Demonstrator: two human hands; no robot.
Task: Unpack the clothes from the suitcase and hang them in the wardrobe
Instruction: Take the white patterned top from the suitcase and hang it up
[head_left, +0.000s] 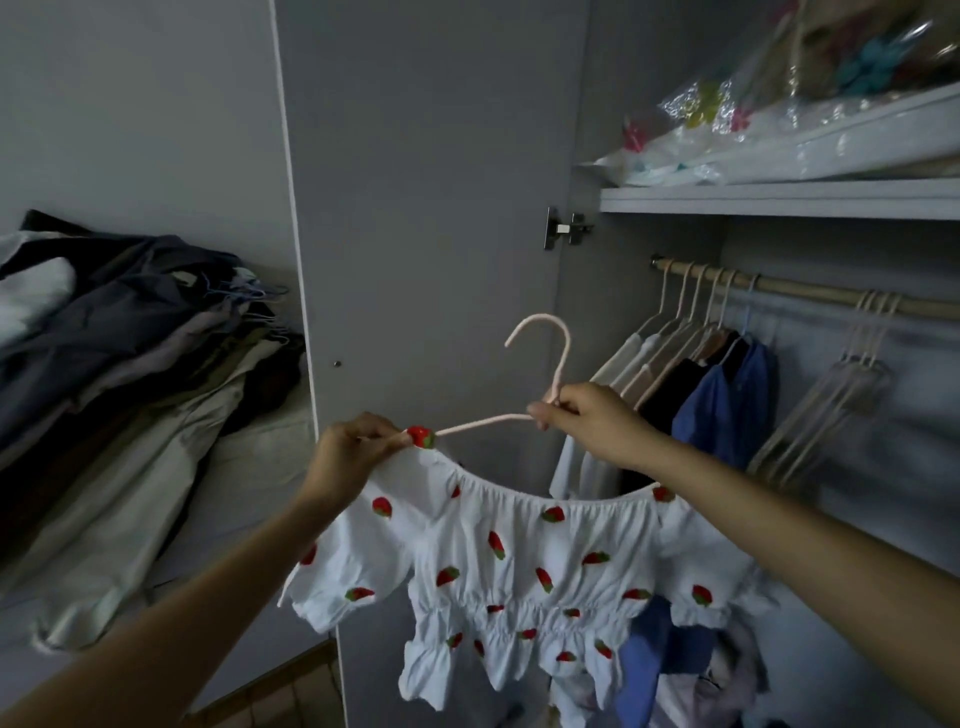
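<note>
Holding the pink hanger (540, 374) at its neck, my right hand (587, 421) has its fingers curled tight around it, and my left hand (353, 452) pinches the shoulder of the white strawberry top (519, 566). The top hangs from the hanger in front of the open wardrobe door (431, 208). Behind it, more clothes hang on the rail (810, 291), and a pile of clothes (130, 374) lies off to my left.

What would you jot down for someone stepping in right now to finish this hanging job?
Left hand: pinches the neckline of the white strawberry-print blouse.
Right hand: grips the pale pink wire hanger at its neck.
Done: several garments hang on the wooden wardrobe rail; the blouse looks partly on its hanger.
Left: seat the blouse's left shoulder, hook it on the rail, then deal with the pile of clothes at left.
</note>
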